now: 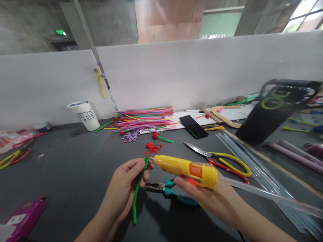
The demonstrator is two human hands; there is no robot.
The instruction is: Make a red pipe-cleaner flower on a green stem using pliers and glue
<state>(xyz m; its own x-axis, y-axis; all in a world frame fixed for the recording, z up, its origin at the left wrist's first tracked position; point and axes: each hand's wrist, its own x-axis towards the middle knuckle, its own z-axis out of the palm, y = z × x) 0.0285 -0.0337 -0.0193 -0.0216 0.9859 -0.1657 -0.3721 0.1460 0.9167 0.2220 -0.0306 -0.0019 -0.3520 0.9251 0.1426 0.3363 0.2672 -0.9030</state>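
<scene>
My left hand pinches a green pipe cleaner near its top, where small red bits show at the tip. The pipe cleaner's lower end hangs down below my fingers. My right hand is wrapped round a yellow hot glue gun with a clear glue stick in its back end. Its nozzle points left, right at the top of the pipe cleaner; whether the two touch I cannot tell. Teal-handled pliers lie beneath my hands. Just beyond the nozzle is a small pile of red pieces.
Scissors and clear glue sticks lie at right, near a large black tumbler. Behind are a phone, a bundle of pipe cleaners, purple bits and a white cup. A magenta object sits front left.
</scene>
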